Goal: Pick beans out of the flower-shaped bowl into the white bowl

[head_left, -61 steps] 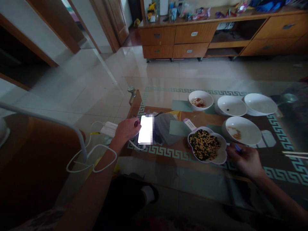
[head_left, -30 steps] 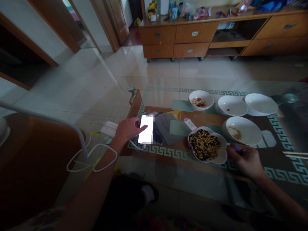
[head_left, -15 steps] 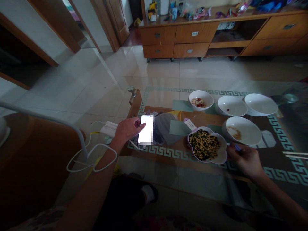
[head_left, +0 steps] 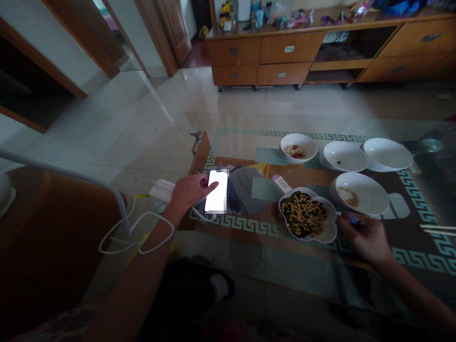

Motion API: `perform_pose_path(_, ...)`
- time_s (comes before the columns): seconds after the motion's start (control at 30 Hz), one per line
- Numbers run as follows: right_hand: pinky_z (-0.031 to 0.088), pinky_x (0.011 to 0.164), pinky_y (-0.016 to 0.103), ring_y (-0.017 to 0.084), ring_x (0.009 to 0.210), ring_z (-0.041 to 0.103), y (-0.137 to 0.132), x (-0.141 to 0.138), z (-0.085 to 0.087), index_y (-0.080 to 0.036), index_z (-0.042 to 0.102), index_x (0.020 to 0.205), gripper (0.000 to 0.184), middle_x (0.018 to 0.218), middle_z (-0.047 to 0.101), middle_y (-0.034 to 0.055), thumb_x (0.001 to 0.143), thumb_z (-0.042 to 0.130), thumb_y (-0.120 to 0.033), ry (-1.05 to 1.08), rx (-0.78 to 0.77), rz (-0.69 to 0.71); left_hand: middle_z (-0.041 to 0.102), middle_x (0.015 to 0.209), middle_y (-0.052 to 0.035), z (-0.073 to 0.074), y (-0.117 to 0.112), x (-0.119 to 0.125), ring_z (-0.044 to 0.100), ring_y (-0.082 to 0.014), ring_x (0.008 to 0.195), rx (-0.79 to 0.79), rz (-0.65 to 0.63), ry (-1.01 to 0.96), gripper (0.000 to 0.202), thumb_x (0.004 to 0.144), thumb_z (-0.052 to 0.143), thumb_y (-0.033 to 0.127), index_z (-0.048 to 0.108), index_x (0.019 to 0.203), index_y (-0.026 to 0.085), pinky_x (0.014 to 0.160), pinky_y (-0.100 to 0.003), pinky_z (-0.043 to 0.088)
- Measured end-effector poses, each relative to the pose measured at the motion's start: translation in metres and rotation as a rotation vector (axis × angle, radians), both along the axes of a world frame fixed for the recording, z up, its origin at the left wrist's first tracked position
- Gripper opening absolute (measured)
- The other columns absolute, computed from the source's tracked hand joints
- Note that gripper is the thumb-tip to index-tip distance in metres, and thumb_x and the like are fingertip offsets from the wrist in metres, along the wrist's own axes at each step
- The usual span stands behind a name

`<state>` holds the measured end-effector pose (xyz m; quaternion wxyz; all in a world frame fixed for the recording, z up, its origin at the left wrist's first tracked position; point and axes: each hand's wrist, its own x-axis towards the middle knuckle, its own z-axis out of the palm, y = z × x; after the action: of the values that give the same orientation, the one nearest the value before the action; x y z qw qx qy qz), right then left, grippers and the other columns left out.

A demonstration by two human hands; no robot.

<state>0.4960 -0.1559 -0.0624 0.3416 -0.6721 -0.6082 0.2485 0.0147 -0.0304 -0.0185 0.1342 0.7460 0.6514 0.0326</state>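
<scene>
My left hand (head_left: 190, 191) is closed around a phone (head_left: 215, 192) with a brightly lit screen. Its thumb lies over the glass, and a white cable runs from the phone's lower end. On the right, my right hand (head_left: 368, 237) has its fingers curled round a small blue-purple piece (head_left: 352, 218), most of which they hide. The knuckles sit against the right rim of a flower-shaped bowl (head_left: 331, 232) with purple edging. Yellowish beans or grains mixed with dark green bits (head_left: 304, 213) fill that bowl. A labelled handle-like strip (head_left: 281, 184) sticks out at its upper left.
Beyond the right hand stands a white bowl (head_left: 372, 194) with brownish scraps. Behind are a bowl (head_left: 298, 145) with red and pale pieces and two more white bowls (head_left: 345, 154). Chopsticks (head_left: 438, 230) lie far right. A white power bank-like block (head_left: 162, 190) and cables are left.
Both hands hold nearly the same places. The whole view has shifted very slightly, and the left thumb has moved a touch up and right on the screen.
</scene>
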Motion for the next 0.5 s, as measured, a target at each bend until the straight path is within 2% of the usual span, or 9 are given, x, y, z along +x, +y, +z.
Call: perform_pose_path(0.5, 0.032, 0.046, 0.026, 0.012, 0.047, 0.039, -0.0009, 0.0012, -0.0005, -0.024, 0.043, 0.052, 0.045, 0.049, 0.041, -0.0031, 0.084, 0.064, -0.047, 0.022, -0.005, -0.001, 0.061, 0.076, -0.0012, -0.0013, 0.001, 0.0, 0.052, -0.0209, 0.068, -0.009, 0.0, 0.001, 0.044, 0.102, 0.065, 0.062, 0.061, 0.085, 0.022, 0.063, -0.036, 0.027)
